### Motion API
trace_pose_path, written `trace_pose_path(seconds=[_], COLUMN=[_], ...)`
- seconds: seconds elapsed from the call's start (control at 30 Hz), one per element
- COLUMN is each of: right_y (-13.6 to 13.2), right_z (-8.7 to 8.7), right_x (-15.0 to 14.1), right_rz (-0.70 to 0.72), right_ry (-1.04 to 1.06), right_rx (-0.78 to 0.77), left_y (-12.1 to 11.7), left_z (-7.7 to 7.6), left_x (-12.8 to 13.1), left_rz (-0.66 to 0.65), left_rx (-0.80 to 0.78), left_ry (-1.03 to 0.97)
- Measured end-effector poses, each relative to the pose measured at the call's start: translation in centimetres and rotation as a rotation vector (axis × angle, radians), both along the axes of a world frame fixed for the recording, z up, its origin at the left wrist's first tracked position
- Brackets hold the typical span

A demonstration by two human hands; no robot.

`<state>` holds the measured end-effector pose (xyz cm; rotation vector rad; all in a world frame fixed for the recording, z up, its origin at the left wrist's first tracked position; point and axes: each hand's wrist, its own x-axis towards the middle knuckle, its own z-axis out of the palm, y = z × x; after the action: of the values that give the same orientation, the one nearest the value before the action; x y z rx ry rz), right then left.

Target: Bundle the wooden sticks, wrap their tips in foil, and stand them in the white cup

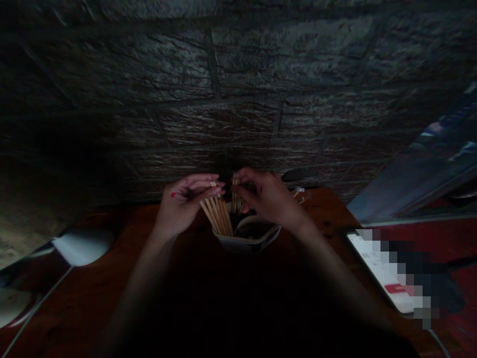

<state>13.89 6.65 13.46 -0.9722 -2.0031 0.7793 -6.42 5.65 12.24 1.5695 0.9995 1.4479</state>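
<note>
A many-sided light container stands on the wooden table against the wall, with a bundle of chopsticks leaning in its left part. My left hand is closed around the upper ends of that bundle, thumb in front and fingers behind. My right hand is pinched over a second, thinner group of sticks at the back of the container; its fingertips are dark and partly blurred. A rounded dark shape fills the container's front right, too dim to name.
A brick-patterned wall rises right behind the container. On the right of the wooden table lies a phone with a lit screen, partly pixelated. A white object with a cord sits at the left. Small clear wrapping lies behind my right wrist.
</note>
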Motion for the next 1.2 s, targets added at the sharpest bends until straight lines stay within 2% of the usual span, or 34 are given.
trace_pose_path(seconds=[0.13,0.5,0.7,0.8,0.9,1.07,1.2], right_y=[0.0,-0.8,-1.1,-0.9,-0.5,0.0,0.1], right_z=[-0.1,0.8,1.1,1.0,0.9,0.7,0.8], right_x=[-0.1,0.7,1.1,1.0,0.7,0.5,0.6], right_rz=[0.006,-0.006,-0.116,-0.157,-0.185,-0.18,-0.157], right_ry=[0.035,0.175,0.195,0.157,0.059,-0.11,-0.142], right_rx=[0.007,-0.078,-0.099,-0.103,-0.041,0.074,0.126], left_y=[0.1,-1.0,-0.2,0.6,1.1,1.1,1.2], left_z=[-0.2,0.8,2.4,2.9,2.8,2.7,3.0], left_x=[-0.2,-0.2,-0.1,0.1,-0.1,-0.9,-1.3], left_rz=[0.033,0.069,-0.013,-0.024,-0.025,-0.043,-0.051], left_rx=[0.008,0.073,-0.016,-0.024,-0.046,-0.044,-0.044], left_ry=[0.043,0.025,0.106,0.235,0.29,0.273,0.248])
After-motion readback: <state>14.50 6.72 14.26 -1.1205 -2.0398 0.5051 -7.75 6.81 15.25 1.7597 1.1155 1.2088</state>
